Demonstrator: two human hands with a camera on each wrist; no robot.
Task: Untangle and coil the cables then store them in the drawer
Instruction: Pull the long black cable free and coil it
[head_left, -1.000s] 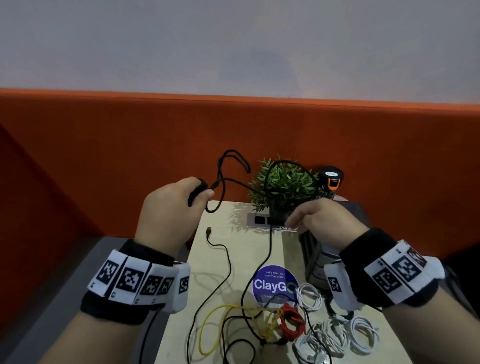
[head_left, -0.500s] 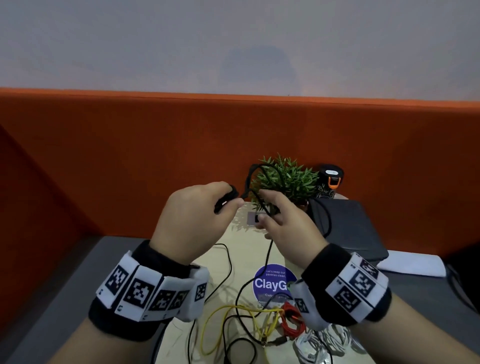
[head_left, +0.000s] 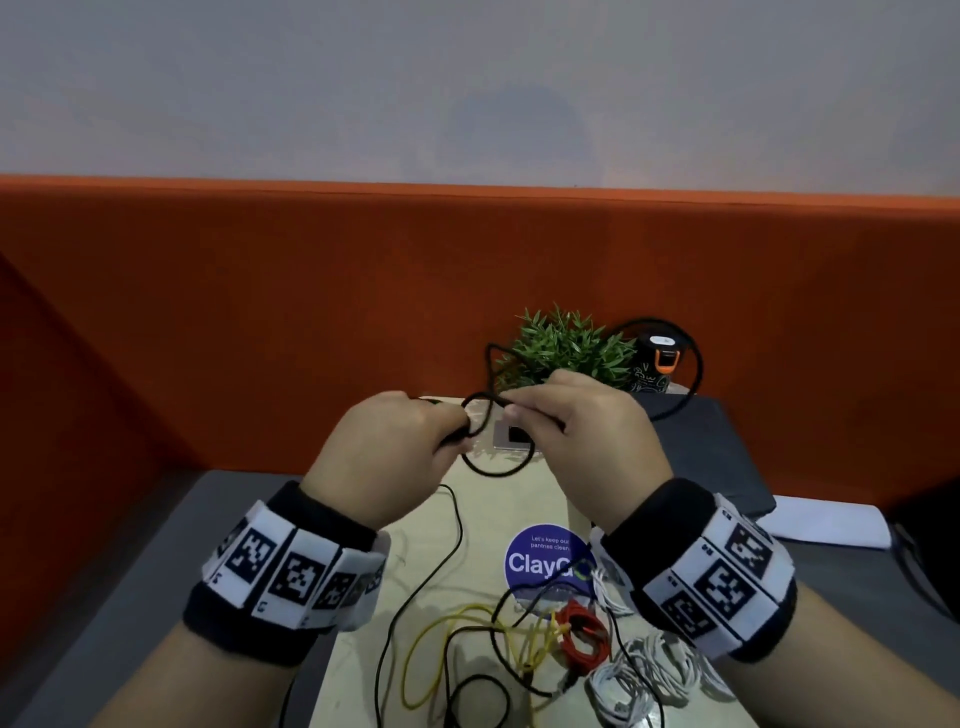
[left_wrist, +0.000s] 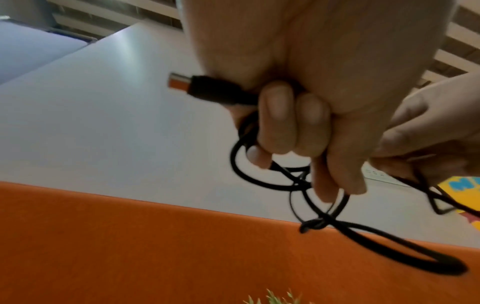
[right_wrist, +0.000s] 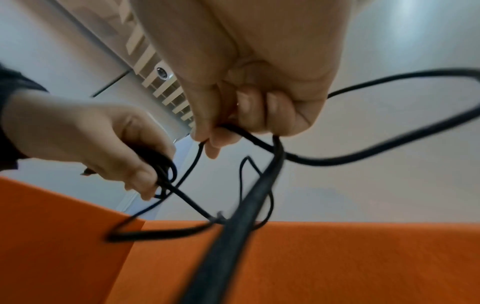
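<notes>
Black cable (head_left: 496, 470) in both hands, left hand (head_left: 382, 457) grip curled tight around it, right hand (head_left: 582, 431) pinching a loop.

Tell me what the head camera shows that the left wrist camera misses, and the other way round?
Only the head view shows the table with the yellow cable, red coil, white coils and round ClayGo sticker. Only the left wrist view shows the plug sticking out of the left hand, its fingers curled round black loops. Both show the black cable, both hands, the right hand pinching it, and the orange partition.
</notes>
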